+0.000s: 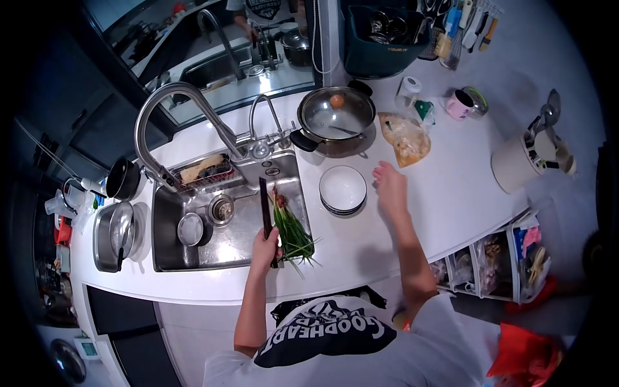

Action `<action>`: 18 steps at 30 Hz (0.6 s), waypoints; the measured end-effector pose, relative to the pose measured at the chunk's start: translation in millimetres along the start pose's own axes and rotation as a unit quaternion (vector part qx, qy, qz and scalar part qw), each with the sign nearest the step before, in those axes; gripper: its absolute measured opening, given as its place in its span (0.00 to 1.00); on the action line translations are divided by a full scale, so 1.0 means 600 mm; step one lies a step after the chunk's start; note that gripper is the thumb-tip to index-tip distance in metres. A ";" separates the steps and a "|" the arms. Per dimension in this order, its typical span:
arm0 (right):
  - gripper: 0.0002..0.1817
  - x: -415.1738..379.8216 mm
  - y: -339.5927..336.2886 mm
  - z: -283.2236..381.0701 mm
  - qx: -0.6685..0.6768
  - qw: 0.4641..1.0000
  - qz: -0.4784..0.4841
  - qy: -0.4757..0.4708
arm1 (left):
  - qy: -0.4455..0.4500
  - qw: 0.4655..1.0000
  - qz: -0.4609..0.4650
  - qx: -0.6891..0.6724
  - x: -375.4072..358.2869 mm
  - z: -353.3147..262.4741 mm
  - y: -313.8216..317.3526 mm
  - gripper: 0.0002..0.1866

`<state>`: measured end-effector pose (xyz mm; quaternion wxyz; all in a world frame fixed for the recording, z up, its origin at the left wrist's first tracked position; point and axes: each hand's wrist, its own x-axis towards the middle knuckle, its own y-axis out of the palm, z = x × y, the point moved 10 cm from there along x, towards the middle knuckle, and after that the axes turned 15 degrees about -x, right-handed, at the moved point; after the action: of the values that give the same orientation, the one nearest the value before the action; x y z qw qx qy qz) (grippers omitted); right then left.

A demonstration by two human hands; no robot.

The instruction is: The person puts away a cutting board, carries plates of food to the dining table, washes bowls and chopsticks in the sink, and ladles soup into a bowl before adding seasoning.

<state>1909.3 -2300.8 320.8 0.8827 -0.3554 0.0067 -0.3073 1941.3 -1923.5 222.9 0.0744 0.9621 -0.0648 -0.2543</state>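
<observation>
My left hand [264, 250] is closed around long dark sticks [265, 206] that look like a bundle of chopsticks, held over the right side of the sink. Beside them lies a bunch of green onions [291, 227], its green ends hanging over the sink's right edge. My right hand [391, 184] is open above the counter, fingers apart and holding nothing. Just left of it stands a stack of white bowls [342, 188]. Beyond that hand lies a clear bag of pale food [405, 138].
A lidded pot [336, 116] stands behind the bowls. The steel sink [251, 257] holds a small bowl [190, 229], and a tall faucet [147, 122] arches over it. A utensil holder [512, 166] is at right, a pink cup [459, 105] behind. Open drawers [490, 261] jut out at right.
</observation>
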 end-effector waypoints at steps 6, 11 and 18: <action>0.27 -0.027 -0.048 -0.062 0.149 0.987 0.046 0.037 | 0.009 0.999 -0.022 -0.038 -0.001 -0.024 0.002 0.08; 0.36 -0.064 0.037 -0.068 0.057 0.968 0.185 0.159 | -0.025 0.995 -0.006 -0.094 0.006 -0.007 0.040 0.12; 0.30 -0.096 0.190 -0.017 0.283 0.797 0.469 0.255 | -0.005 0.991 -0.019 -0.133 -0.013 -0.007 0.048 0.12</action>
<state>1921.9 -2211.8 229.4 0.9463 0.0482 0.3103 0.0769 1934.2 -1950.0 235.7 0.1968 0.9433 -0.0124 -0.2670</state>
